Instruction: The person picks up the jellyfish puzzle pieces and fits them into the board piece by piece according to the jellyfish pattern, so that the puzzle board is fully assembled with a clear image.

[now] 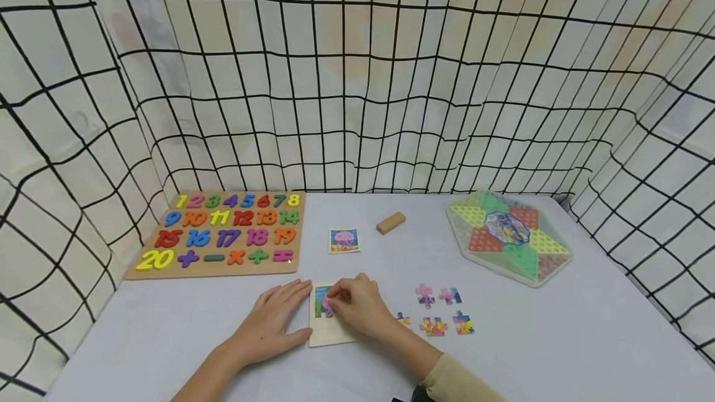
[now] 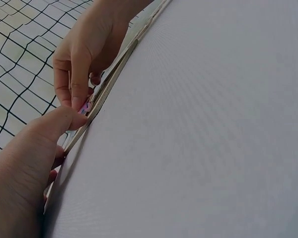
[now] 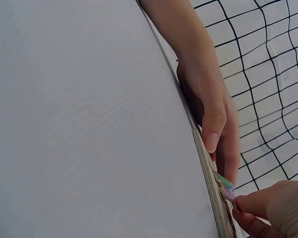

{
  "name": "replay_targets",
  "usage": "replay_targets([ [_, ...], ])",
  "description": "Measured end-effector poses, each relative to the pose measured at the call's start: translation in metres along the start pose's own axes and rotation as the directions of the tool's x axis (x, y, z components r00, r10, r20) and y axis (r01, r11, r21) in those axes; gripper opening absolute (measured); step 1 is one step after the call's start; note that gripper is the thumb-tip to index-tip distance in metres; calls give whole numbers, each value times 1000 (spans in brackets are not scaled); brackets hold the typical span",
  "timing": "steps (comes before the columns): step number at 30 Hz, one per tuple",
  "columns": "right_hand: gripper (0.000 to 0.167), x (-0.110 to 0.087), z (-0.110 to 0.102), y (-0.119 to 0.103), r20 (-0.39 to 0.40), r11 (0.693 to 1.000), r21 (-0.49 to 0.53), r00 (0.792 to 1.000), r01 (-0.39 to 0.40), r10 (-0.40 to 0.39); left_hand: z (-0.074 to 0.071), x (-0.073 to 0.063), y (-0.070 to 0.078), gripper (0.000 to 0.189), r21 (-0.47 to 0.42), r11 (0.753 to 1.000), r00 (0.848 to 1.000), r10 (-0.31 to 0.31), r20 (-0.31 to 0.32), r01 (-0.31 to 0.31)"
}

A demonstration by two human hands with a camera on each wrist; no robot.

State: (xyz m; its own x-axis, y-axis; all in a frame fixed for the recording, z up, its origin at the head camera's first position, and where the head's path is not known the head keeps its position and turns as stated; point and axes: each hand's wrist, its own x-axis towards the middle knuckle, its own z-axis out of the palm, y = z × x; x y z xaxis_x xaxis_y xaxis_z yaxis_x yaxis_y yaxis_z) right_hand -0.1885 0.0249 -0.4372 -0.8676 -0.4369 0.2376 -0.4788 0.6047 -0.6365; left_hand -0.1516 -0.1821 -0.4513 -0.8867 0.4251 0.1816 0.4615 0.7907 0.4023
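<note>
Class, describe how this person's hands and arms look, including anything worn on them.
The left hand and right hand are bare, with no gloves or rings showing. The left forearm is uncovered as far as it shows. A plain beige sleeve covers part of the right arm.

Number board [image 1: 243, 241] at left, wooden block [image 1: 391, 223], hexagonal star-patterned case [image 1: 509, 234] at right

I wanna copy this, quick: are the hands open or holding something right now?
Left hand: open, touching the left edge of the pale, rectangular wooden puzzle board.
Right hand: closed, pinching a small, flat, multicoloured jigsaw piece.
</note>
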Motion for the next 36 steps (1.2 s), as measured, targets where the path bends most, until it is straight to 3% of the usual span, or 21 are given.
replay_targets([
  [16, 4, 0, 1, 1, 23, 1000, -5, 999, 22, -22, 1, 1, -2, 74, 2, 1000, 1000, -7, 4, 7],
  [26, 4, 1, 5, 5, 7, 996, -71, 998, 60, -60, 2, 2, -2, 75, 5, 1000, 1000, -17, 7, 17],
  [36, 7, 2, 6, 5, 7, 996, -78, 999, 40, -39, 2, 2, -1, 75, 12, 1000, 1000, -19, 10, 19],
])
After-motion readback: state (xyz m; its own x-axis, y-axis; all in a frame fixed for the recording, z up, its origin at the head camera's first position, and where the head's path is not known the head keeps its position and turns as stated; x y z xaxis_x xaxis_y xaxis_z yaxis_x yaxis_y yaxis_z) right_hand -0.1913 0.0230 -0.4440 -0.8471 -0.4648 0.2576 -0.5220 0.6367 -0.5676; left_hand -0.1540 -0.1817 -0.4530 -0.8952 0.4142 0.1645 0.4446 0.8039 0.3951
